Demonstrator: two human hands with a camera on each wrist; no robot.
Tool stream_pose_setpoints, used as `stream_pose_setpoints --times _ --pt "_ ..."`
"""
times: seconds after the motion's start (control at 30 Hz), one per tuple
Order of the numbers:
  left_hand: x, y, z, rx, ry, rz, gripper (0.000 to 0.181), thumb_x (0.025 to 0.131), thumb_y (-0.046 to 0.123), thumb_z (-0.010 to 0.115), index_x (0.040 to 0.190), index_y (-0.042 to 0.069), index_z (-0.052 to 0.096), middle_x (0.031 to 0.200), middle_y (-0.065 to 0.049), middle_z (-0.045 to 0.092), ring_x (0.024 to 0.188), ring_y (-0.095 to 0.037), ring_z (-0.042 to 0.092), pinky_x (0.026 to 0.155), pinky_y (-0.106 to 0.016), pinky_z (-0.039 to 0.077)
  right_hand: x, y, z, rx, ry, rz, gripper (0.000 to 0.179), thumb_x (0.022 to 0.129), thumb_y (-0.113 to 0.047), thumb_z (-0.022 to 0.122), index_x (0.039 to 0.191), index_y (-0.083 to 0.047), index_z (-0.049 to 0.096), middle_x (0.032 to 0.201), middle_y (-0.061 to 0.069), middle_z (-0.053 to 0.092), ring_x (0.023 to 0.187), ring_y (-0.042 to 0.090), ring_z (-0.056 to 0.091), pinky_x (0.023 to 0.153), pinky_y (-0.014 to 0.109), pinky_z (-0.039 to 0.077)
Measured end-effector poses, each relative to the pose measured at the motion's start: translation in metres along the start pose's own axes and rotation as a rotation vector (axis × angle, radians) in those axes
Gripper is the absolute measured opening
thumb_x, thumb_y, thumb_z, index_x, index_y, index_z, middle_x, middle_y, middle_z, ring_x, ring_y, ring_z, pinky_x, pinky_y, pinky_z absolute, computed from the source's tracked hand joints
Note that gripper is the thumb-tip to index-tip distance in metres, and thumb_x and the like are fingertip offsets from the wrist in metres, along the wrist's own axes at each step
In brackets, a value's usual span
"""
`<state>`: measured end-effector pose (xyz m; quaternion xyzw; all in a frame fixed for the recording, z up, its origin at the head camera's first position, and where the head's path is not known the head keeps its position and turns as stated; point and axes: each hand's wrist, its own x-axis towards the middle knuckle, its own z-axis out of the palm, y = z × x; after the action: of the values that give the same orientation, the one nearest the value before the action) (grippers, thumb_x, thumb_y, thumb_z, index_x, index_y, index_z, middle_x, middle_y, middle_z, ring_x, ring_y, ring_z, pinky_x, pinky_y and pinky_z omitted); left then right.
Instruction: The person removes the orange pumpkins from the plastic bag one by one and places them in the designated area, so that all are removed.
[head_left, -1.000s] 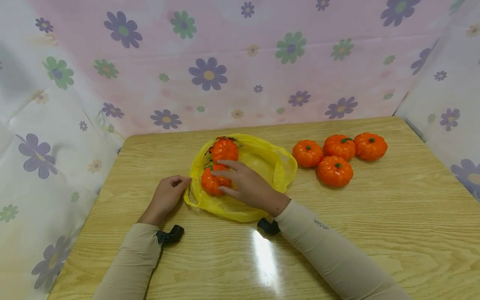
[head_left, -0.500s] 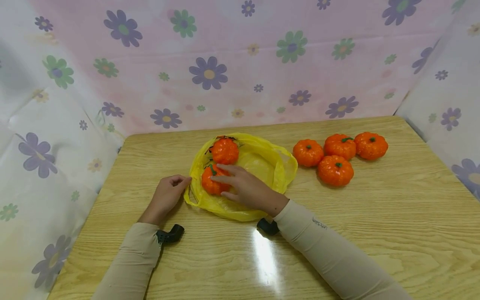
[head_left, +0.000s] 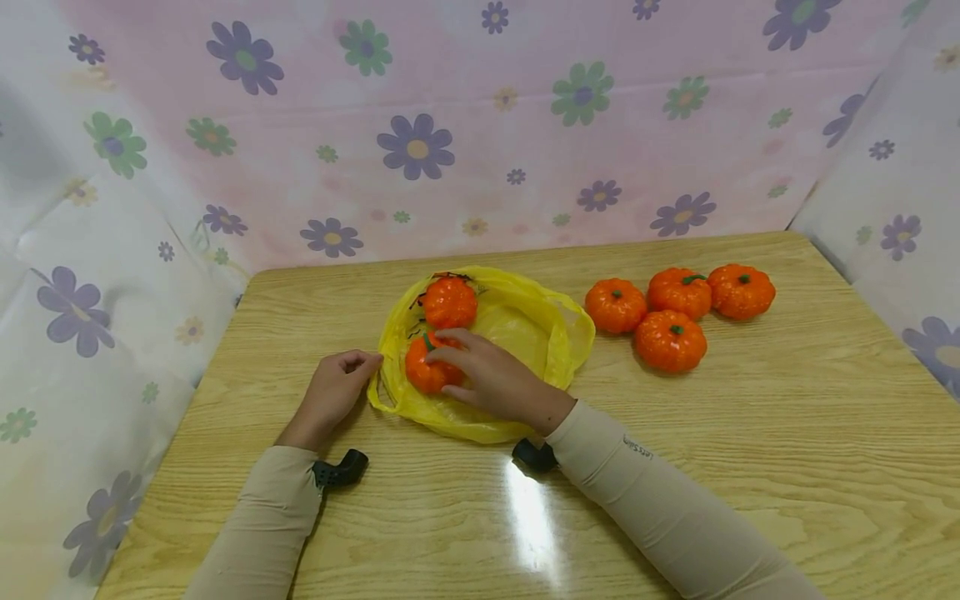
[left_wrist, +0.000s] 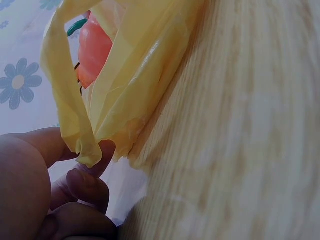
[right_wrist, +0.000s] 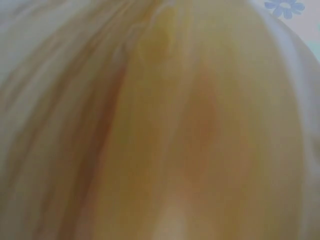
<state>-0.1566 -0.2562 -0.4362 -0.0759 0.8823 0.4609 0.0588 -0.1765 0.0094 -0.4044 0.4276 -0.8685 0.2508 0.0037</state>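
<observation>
A yellow plastic bag [head_left: 517, 329] lies spread with its mouth up. Inside its left part sit two orange toy pumpkins, a rear pumpkin [head_left: 450, 302] and a front pumpkin [head_left: 422, 367] with a green stem. My right hand [head_left: 491, 375] reaches over the bag's near side, fingers and thumb curved round the front pumpkin's right side and partly hiding it. My left hand [head_left: 337, 387] pinches the bag's left handle between thumb and fingers; that handle [left_wrist: 75, 120] hangs folded there in the left wrist view. Blurred yellow plastic fills most of the right wrist view, and no fingers show.
Several more orange pumpkins [head_left: 671, 342] stand grouped on the wooden table [head_left: 795, 433], right of the bag. Dark thin twig-like marks [head_left: 417, 310] show beside the rear pumpkin. A flowered cloth [head_left: 480, 192] hangs behind the table.
The front pumpkin has shifted and turned slightly, its stem moving a little right and nearer. My right fingers have curved in more around it. The left hand keeps its place on the handle.
</observation>
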Motion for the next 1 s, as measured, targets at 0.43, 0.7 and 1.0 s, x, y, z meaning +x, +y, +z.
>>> stream_pose_setpoints --times 0.43,0.7,1.0 --pt "-0.0013 0.0012 -0.0008 -0.002 0.002 0.013 0.041 0.102 0.043 0.056 0.107 0.005 0.073 0.090 0.000 0.068 0.081 -0.012 0.055 0.071 -0.023 0.044 -0.0017 -0.0002 0.0020 -0.017 0.043 -0.010 0.035 0.090 -0.020 0.077 0.122 -0.015 0.065 0.143 0.011 0.053 0.126 0.030 0.057 0.103 0.041 0.049" --pt "0.0001 0.0004 -0.0008 0.008 0.005 0.010 0.041 0.101 0.043 0.056 0.106 0.006 0.073 0.092 -0.002 0.069 0.082 -0.014 0.055 0.073 -0.023 0.044 -0.0046 -0.0008 0.0005 -0.047 0.054 -0.007 0.033 0.090 -0.019 0.076 0.122 -0.015 0.066 0.142 0.010 0.054 0.127 0.031 0.056 0.105 0.043 0.047" --pt "-0.0011 0.0011 -0.0010 0.009 0.006 0.011 0.042 0.102 0.044 0.056 0.104 0.005 0.073 0.089 -0.002 0.067 0.081 -0.015 0.053 0.072 -0.024 0.042 -0.0091 -0.0034 -0.0047 -0.077 0.027 0.032 0.036 0.091 -0.022 0.074 0.126 -0.018 0.064 0.148 0.016 0.049 0.129 0.036 0.053 0.103 0.046 0.048"
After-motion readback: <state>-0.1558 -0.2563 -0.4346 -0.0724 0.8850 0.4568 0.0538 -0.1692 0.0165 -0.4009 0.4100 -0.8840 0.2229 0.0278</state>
